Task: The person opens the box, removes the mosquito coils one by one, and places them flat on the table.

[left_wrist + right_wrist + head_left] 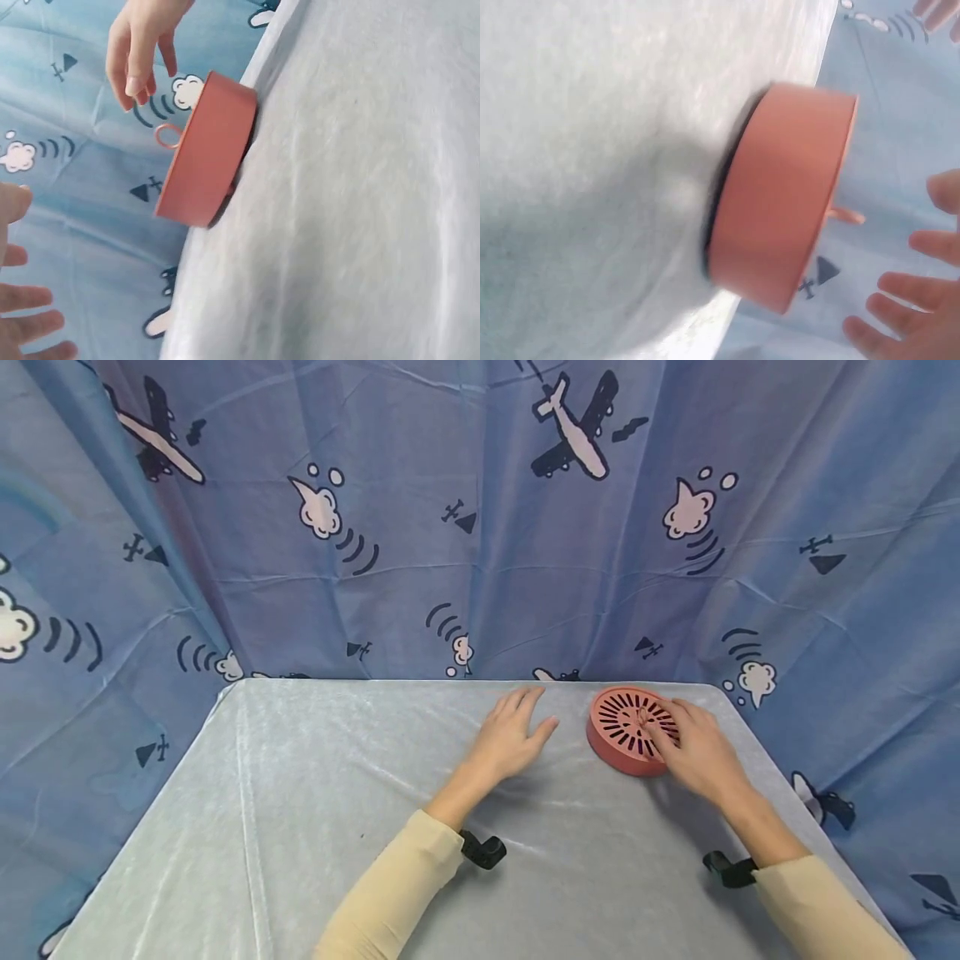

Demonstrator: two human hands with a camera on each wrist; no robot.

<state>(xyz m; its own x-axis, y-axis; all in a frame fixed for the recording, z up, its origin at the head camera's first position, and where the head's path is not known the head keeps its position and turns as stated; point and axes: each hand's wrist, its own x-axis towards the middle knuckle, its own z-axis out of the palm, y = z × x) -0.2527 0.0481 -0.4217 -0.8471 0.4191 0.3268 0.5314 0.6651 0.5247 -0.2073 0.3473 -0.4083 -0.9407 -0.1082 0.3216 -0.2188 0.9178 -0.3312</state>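
A round salmon-red mosquito coil holder (628, 760) with a slotted lid sits near the back right of the table. A small ring (168, 136) stands up from the middle of its lid. My right hand (699, 752) is over the lid's right side, fingers spread and loosely bent. In the right wrist view, a gap shows between the right fingers (911, 289) and the ring. Left of the holder, my left hand (506, 739) hovers above the table with its fingers extended, apart from the holder and holding nothing.
A pale grey cloth covers the table (322, 827). Blue curtains (405, 527) printed with planes and clouds hang behind the table and along both sides. The holder stands close to the back edge. Each wrist wears a black camera mount (483, 850).
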